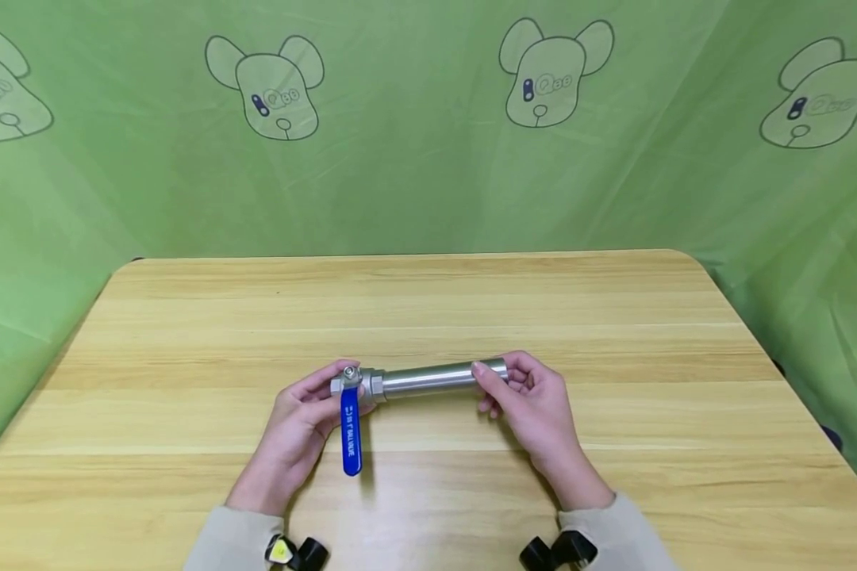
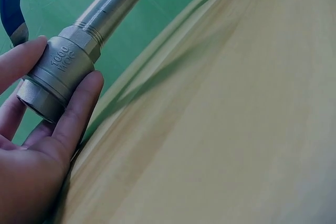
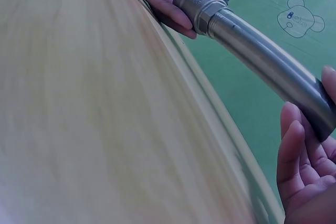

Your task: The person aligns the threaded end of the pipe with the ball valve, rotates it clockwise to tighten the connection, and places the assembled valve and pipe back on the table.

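Note:
A metal ball valve [image 2: 62, 64] with a blue lever handle [image 1: 351, 432] is gripped by my left hand [image 1: 293, 432], thumb and fingers round its body. Raised "1000 WOG" lettering shows on the body in the left wrist view. A shiny steel pipe [image 1: 428, 380] runs from the valve's right end, its threaded end entering the hex collar. My right hand [image 1: 539, 408] pinches the pipe's far end, thumb in front and fingers behind. Valve and pipe are held up above the table, nearly level, with the right end slightly higher. The lever points toward me.
A wood-grain table [image 1: 428, 309] spreads beneath both hands. Behind it and along its sides hangs a green cloth [image 1: 414, 174] printed with bear heads. Black wrist devices [image 1: 313, 553] sit at the grey sleeves [image 1: 232, 539].

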Demonstrator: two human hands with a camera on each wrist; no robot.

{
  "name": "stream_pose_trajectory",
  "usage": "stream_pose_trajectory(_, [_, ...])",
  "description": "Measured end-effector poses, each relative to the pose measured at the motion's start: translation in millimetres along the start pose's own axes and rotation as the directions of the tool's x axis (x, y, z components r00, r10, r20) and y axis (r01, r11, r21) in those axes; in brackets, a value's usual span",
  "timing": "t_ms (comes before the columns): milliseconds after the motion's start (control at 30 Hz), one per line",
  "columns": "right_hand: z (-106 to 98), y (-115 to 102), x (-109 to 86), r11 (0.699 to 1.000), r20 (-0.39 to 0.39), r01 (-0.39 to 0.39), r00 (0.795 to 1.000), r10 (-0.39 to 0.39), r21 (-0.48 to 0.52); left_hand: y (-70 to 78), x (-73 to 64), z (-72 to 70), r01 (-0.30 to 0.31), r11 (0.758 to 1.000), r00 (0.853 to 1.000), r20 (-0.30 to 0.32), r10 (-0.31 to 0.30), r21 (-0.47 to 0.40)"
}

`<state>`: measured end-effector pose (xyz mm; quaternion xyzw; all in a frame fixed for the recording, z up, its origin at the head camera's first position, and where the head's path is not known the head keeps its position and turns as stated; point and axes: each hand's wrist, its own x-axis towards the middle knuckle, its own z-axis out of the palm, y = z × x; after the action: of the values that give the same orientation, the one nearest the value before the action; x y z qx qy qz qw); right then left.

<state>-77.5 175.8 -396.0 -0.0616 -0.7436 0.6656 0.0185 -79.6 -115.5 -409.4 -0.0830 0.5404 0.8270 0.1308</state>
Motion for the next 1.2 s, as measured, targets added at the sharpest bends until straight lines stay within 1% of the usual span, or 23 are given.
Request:
stream_pose_trajectory(200, [5.0,-1.5,-0.6,1.000,-0.004,0.013,1.000,-0.013,0.024,-0.3,0.2,-0.6,-0.017,0.999,1.000,-0.004,0.017,-0.035])
stream_pose_trajectory(333, [3.8,-0.2,0.5,1.000,0.038,0.007,0.999,-0.008,0.027,0.3,-0.6,-0.6,-0.025,0.997,1.000,-0.010,0.025,-0.067])
stream_pose_trajectory(400, [0.8,0.6,1.1,0.999,0.081,0.034,0.996,-0.036,0.035,0.6,-1.3,-0.7,-0.022,0.996,1.000,-0.013,0.020,-0.084])
stream_pose_trajectory(500, [-5.1,1.5,2.6,0.990,0.143,0.097,0.984,-0.111,0.101,0.5,-1.7,-0.9,-0.018,0.994,1.000,-0.010,0.017,-0.107])
stream_pose_trajectory(567, [-8.7,2.1,3.7,0.978,0.165,0.130,0.974,-0.157,0.163,0.3,-1.7,-1.1,-0.015,0.994,1.000,-0.006,0.014,-0.112])
stream_pose_trajectory(633, [-11.5,2.8,4.6,0.968,0.165,0.141,0.970,-0.177,0.209,0.4,-1.8,-1.1,-0.015,0.995,1.000,-0.004,0.015,-0.103])
stream_pose_trajectory(733, [-13.9,3.9,5.6,0.966,0.145,0.133,0.975,-0.168,0.221,0.6,-1.8,-1.2,-0.009,0.996,1.000,-0.006,0.008,-0.088])
stream_pose_trajectory(967, [-14.5,3.5,6.6,0.979,0.108,0.097,0.987,-0.118,0.179,1.1,-0.8,-0.4,-0.004,0.995,1.000,-0.010,0.003,-0.100])
stream_pose_trajectory(1200, [-12.4,2.0,6.9,0.984,0.113,0.053,0.991,-0.072,0.170,1.6,-0.5,-0.7,0.002,0.996,1.000,-0.016,-0.003,-0.086])
